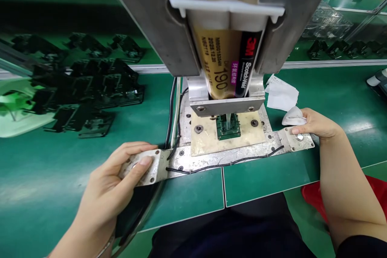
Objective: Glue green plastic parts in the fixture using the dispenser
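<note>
While the green part (229, 127) sits loaded under the adhesive cartridge (226, 64), left hand (111, 177) grips the left button plate (155, 169), thumb down, and right hand (314, 125) bunches a white wipe (292, 117) with a fingertip at the right button (299, 137); loading looks done, part not yet lifted out.

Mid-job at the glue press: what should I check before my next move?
1. Left hand clasps the left button plate, thumb at its button: ok.
2. Right hand fingertip actually touching the right button: cannot tell.
3. Both hands apart from the green part under the adhesive cartridge: ok.
4. Green part seated square in its fixture: cannot tell.
5. White wipe bunched in the right grip, off the fixture: ok.
6. Black cable lies along the plate edge, untrapped: ok.
</note>
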Demonstrator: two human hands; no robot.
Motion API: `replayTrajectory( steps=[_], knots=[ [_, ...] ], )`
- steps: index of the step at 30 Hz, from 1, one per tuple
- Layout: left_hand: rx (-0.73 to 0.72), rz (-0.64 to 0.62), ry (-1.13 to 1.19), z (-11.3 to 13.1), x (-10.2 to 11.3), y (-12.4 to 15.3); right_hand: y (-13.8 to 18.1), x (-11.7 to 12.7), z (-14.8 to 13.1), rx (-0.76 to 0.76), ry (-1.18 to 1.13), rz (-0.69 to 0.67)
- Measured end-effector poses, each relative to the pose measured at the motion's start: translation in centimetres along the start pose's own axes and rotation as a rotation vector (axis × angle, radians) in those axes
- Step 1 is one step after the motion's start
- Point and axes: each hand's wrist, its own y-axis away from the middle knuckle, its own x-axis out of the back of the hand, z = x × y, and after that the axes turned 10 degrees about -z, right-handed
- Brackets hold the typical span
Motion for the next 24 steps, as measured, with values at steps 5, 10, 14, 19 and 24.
replayTrajectory(
  steps=[5,10,14,19,24],
  knots=[
    [-0.048,-0.005,-0.008,-0.3,0.0,-0.2,0.2,0.1,0.3,0.020,0.012,-0.014],
    [-0.100,-0.026,-0.036,-0.8,0.2,-0.4,0.4,0.4,0.7,0.024,0.055,-0.003],
    [-0.113,-0.027,-0.033,-0.7,0.3,-0.5,0.3,0.5,0.8,0.033,0.046,-0.014],
    [-0.112,-0.094,-0.055,-1.0,0.7,-0.4,0.3,0.4,0.8,0.046,0.063,-0.015],
    [-0.086,-0.090,-0.042,-1.0,0.4,-0.2,0.1,0.3,0.7,0.050,0.066,-0.036]
  ],
)
